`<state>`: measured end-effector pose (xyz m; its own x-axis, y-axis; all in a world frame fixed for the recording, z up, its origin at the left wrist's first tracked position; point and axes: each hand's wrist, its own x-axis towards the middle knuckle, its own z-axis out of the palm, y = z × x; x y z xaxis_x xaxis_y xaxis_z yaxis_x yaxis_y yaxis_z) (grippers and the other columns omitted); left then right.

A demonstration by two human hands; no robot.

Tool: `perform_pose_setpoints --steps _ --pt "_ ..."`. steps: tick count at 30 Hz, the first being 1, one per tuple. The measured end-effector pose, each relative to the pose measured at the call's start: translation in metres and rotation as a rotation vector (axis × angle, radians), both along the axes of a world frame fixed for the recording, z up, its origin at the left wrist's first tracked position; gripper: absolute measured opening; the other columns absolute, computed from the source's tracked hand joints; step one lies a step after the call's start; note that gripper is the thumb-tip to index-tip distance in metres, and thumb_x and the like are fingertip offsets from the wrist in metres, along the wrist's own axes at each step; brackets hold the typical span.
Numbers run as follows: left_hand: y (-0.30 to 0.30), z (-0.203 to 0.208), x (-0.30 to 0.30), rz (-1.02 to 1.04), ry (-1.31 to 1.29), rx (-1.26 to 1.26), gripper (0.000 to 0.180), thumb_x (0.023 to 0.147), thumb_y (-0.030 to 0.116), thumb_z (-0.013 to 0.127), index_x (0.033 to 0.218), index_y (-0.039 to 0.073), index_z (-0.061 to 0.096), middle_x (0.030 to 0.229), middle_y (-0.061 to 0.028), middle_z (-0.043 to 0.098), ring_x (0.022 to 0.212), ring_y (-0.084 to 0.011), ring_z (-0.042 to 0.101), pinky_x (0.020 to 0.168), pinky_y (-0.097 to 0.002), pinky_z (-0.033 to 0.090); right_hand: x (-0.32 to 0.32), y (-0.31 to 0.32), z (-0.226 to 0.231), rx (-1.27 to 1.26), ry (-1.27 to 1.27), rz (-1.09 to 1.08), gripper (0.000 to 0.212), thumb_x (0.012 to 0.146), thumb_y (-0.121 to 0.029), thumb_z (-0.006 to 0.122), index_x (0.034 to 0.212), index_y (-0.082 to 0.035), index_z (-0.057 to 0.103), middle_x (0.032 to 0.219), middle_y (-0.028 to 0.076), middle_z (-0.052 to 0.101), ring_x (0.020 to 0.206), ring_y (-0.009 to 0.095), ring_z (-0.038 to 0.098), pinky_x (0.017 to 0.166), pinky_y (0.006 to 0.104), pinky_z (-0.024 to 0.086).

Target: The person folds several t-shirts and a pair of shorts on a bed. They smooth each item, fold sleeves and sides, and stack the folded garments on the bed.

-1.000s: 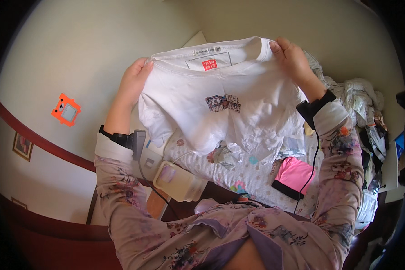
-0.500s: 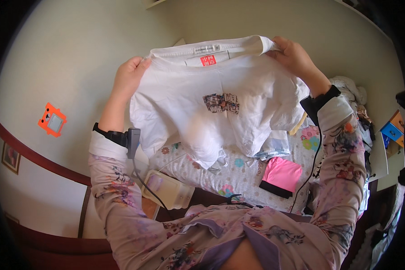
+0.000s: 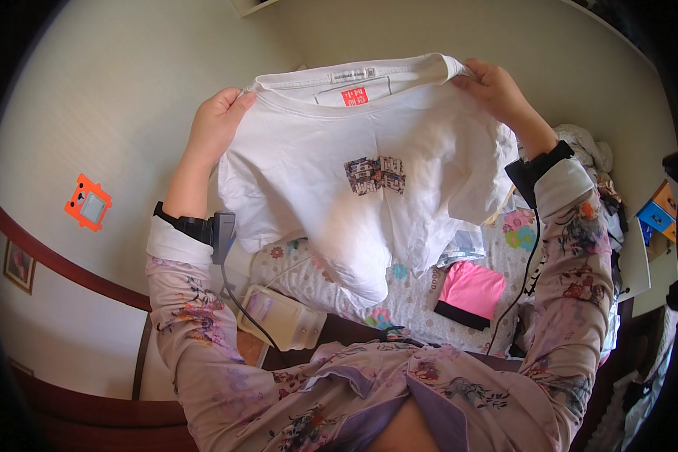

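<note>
Head view, and here I am with a white T-shirt [image 3: 301, 166] spread between both hands!
My left hand [image 3: 220, 122] is closed, thumb and fingers pinching the left end of the neckline; my right hand [image 3: 492, 92] is curled just as firmly on the right end. Shirt's up over the flowered cloth [image 3: 422, 310], bottom drooping towards the near edge, whether touching I can't tell. Near that edge, rightward, lies a folded pink-and-black garment [image 3: 474, 288]; off the near left corner, a cream container [image 3: 286, 320].
</note>
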<state>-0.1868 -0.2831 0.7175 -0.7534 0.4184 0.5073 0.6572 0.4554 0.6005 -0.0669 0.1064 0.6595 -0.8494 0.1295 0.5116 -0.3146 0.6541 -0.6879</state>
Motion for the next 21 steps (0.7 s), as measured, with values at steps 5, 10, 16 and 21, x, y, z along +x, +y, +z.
perform_pose_setpoints --steps 5,10,16,21 --pt "0.000 0.000 -0.003 -0.023 -0.035 0.023 0.032 0.086 0.027 0.056 0.065 0.006 0.047 0.058 0.0065 0.035 0.055 -0.0041 0.030 0.050 -0.0218 0.029 0.004 0.006 0.001 0.103 -0.008 -0.111 0.026 0.085 -0.026 0.055 0.092 -0.001 0.059 0.076 0.009 0.060 0.069 0.019 0.055 0.065 0.0322 0.044" --pt "0.000 0.000 0.000 -0.018 -0.073 0.031 0.030 0.087 0.027 0.055 0.067 0.005 0.051 0.059 0.0067 0.038 0.056 -0.0038 0.032 0.051 -0.0212 0.030 0.009 0.013 -0.001 0.174 -0.041 -0.140 0.026 0.087 -0.026 0.050 0.088 -0.001 0.054 0.073 0.011 0.056 0.069 0.021 0.052 0.064 0.0338 0.041" --pt "-0.005 0.002 0.006 -0.054 -0.144 0.045 0.019 0.088 0.020 0.054 0.084 0.002 0.059 0.072 0.0060 0.054 0.066 -0.0022 0.046 0.063 -0.0175 0.038 0.004 0.013 -0.017 0.057 0.015 -0.124 0.026 0.090 -0.027 0.046 0.093 -0.001 0.053 0.077 0.012 0.057 0.072 0.021 0.052 0.068 0.0328 0.041" --pt "-0.012 -0.005 -0.004 -0.144 -0.179 0.145 0.018 0.089 0.019 0.053 0.091 0.002 0.058 0.079 0.0038 0.056 0.072 -0.0030 0.048 0.066 -0.0184 0.039 -0.002 0.006 -0.016 0.007 0.106 -0.193 0.034 0.090 -0.034 0.046 0.100 -0.002 0.054 0.082 0.013 0.060 0.076 0.023 0.055 0.070 0.0320 0.043"
